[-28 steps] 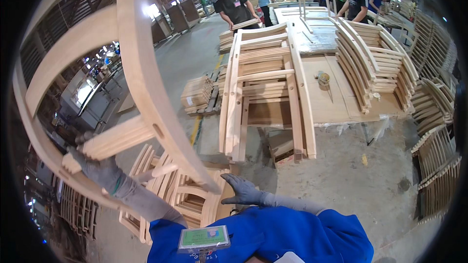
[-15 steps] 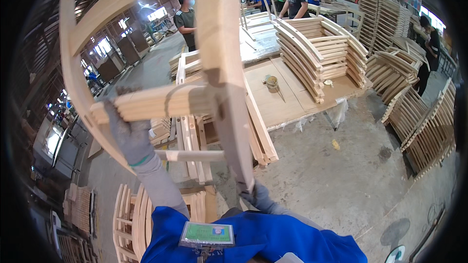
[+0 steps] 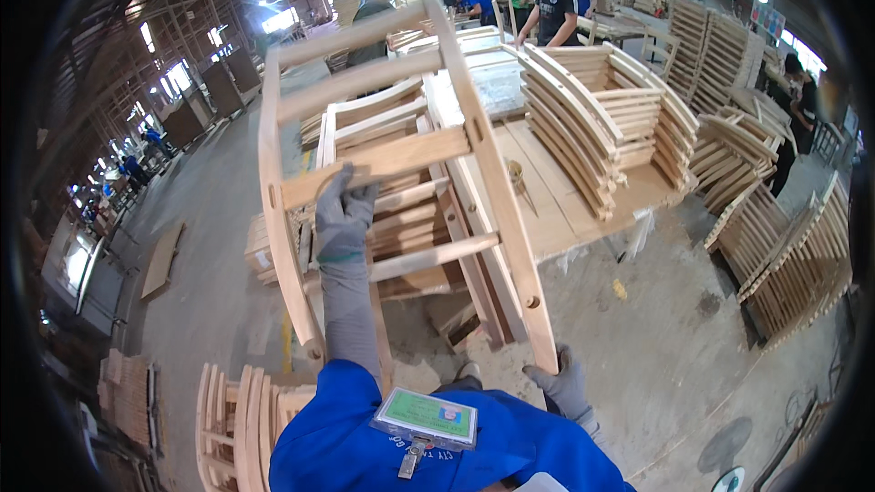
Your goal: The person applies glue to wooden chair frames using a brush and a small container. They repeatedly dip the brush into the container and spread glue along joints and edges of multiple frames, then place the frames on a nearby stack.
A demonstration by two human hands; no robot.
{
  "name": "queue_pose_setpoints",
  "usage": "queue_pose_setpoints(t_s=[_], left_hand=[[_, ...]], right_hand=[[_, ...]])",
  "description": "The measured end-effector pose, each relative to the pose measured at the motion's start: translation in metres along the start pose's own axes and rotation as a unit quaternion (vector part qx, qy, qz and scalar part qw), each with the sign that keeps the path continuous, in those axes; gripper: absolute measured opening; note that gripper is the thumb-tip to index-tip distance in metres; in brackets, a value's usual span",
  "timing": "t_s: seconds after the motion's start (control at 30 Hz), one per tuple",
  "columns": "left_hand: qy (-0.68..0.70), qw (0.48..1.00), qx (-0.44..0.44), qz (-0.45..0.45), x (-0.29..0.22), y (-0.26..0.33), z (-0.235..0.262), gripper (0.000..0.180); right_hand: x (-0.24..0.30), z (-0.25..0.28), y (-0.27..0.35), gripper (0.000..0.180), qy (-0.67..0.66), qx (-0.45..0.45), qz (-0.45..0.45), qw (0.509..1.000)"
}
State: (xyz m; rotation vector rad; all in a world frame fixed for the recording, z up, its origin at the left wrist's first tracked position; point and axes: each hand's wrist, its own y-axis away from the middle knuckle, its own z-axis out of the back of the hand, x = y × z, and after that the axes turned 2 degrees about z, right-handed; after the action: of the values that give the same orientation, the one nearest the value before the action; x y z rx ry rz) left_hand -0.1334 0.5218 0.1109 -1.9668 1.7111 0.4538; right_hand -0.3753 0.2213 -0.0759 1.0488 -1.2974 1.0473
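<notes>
Held up in front of me is a pale wooden chair-back frame [image 3: 499, 189], with two long side posts joined by several cross rails. My left hand [image 3: 344, 219], in a grey glove, is closed around the wide middle rail [image 3: 392, 160]. At the lower end of the right post, my gloved right hand [image 3: 567, 383] grips the wood. Beyond the frame lies a stack of similar wooden frames [image 3: 351, 123], partly hidden behind it.
A worktable [image 3: 570, 219] stands ahead on the right, bearing a tall stack of curved frames [image 3: 583, 141] and a small pot [image 3: 515, 170]. More frames [image 3: 241, 428] stack at lower left. Bundled frames [image 3: 784, 255] stand on the floor at right. A person in black [image 3: 554, 14] works across the table.
The chair-back frame has tipped away and moved right and lower, from close before my view toward the stack. Both hands have kept hold; my right hand has shifted right.
</notes>
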Motion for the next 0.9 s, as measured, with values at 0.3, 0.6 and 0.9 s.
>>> queue_pose_setpoints(t_s=[0.3,0.6,0.9], left_hand=[[0.138,0.970,-0.191,0.067,0.015,-0.136,0.123,0.035],[0.097,0.969,-0.216,0.074,0.017,-0.238,0.158,0.038],[0.071,0.979,-0.187,0.050,0.039,-0.264,0.171,0.040]], right_hand=[[0.031,-0.066,-0.099,0.069,0.260,0.059,-0.166,0.950],[0.030,-0.128,-0.167,0.067,0.433,0.016,0.065,0.899],[-0.002,-0.142,-0.198,0.073,0.448,0.023,0.151,0.881]])
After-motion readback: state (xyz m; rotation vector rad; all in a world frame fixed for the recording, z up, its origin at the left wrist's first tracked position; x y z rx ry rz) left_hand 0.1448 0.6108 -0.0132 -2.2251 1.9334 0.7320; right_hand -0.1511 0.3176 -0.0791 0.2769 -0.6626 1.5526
